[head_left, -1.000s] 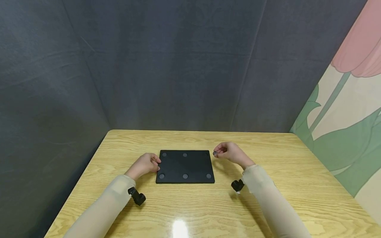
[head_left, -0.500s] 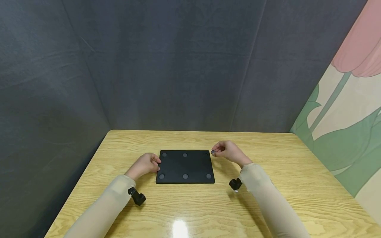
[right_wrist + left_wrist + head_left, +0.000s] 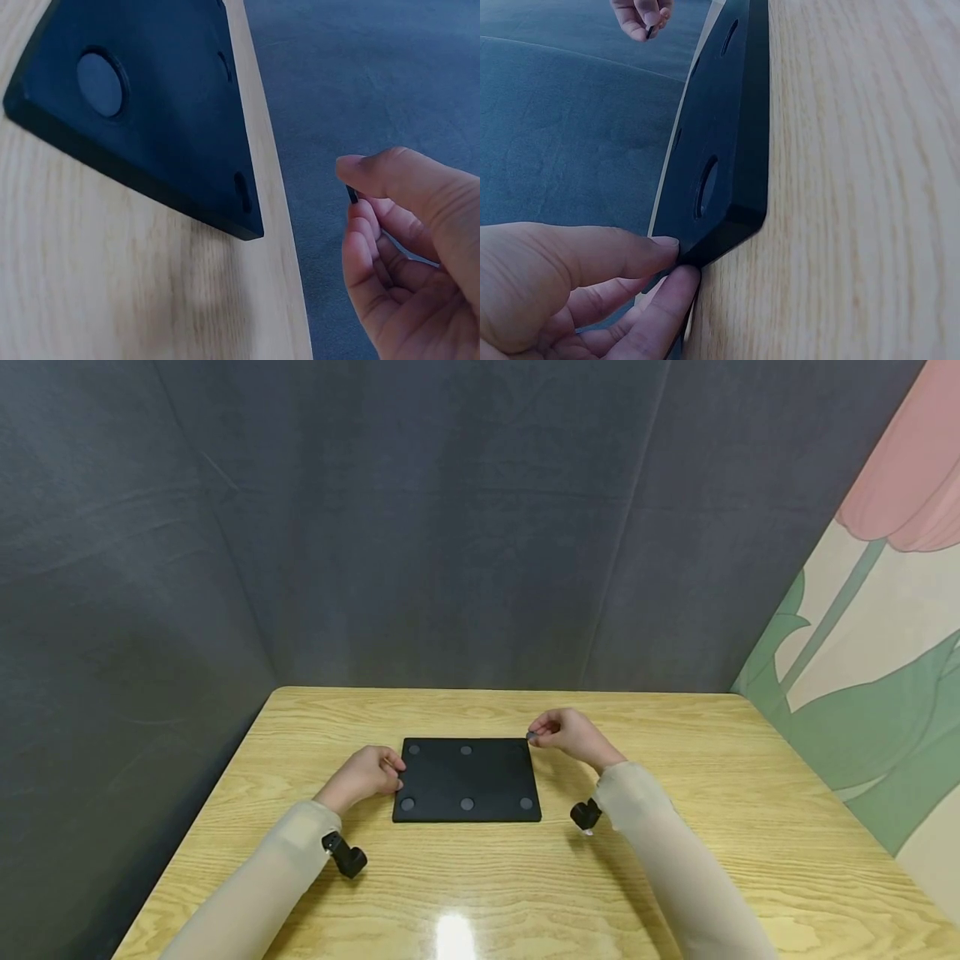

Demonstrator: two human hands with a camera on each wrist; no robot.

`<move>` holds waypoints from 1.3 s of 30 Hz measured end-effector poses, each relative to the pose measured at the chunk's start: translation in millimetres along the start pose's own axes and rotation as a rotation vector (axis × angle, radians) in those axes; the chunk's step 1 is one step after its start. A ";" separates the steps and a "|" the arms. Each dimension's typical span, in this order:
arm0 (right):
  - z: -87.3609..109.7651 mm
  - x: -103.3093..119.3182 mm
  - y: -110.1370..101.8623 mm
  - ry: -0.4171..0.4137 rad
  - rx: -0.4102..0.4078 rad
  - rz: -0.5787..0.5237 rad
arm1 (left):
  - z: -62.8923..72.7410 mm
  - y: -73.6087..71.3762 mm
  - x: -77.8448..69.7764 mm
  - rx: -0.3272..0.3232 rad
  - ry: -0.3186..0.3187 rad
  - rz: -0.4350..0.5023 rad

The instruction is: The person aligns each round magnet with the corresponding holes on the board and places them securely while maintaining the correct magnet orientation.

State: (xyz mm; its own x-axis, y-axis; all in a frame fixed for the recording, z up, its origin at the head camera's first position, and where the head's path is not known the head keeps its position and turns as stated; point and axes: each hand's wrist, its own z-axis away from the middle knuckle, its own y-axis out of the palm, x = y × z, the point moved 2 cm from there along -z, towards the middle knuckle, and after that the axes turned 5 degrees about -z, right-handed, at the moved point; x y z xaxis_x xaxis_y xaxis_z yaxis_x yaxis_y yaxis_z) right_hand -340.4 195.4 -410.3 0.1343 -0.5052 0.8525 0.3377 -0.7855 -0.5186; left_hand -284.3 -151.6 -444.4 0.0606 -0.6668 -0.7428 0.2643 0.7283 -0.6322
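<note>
A flat black rectangular board [image 3: 465, 777] lies on the table, with round recesses along its near and far sides. Grey discs sit in several of them, such as the near-right disc [image 3: 100, 84]; the far-right recess [image 3: 241, 193] looks dark. My left hand [image 3: 365, 777] holds the board's left edge, thumb [image 3: 641, 255] on top and a finger against the side. Between right thumb and fingertips I pinch a small dark disc [image 3: 352, 194], seen edge-on in the right wrist view. My right hand [image 3: 573, 735] is raised just above the board's far-right corner.
The light wood-grain table [image 3: 465, 877] extends around the board. A dark grey curtain [image 3: 450, 527] hangs behind and to the left. At the right is a wall with a painted flower [image 3: 885, 610]. A black wrist camera [image 3: 347, 855] sticks out from the left sleeve.
My right hand has moved left and slightly away from me with the disc, from right of the board to above its far-right corner. The left hand and board have stayed put.
</note>
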 end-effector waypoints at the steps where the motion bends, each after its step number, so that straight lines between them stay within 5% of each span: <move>1: -1.4 -0.4 0.2 0.001 0.000 0.004 | -0.2 0.1 0.3 0.000 0.002 -0.001; 16: -19.8 -4.5 7.1 -0.043 -0.032 0.075 | 0.6 0.2 0.3 -0.009 0.002 -0.030; 30: -27.4 -14.5 19.1 -0.049 -0.010 0.009 | -0.4 0.2 -0.3 -0.006 -0.004 -0.027; 39: -29.1 -22.2 24.6 0.013 0.005 0.031 | -0.4 -0.2 0.3 -0.003 0.003 -0.029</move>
State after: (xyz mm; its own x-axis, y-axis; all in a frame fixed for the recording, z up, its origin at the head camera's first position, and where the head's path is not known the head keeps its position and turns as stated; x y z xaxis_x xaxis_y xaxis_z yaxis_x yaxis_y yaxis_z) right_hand -362.1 176.9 -443.8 0.1323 -0.5338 0.8352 0.3380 -0.7678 -0.5443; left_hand -284.8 -151.9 -444.6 0.0504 -0.6870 -0.7249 0.2634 0.7093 -0.6538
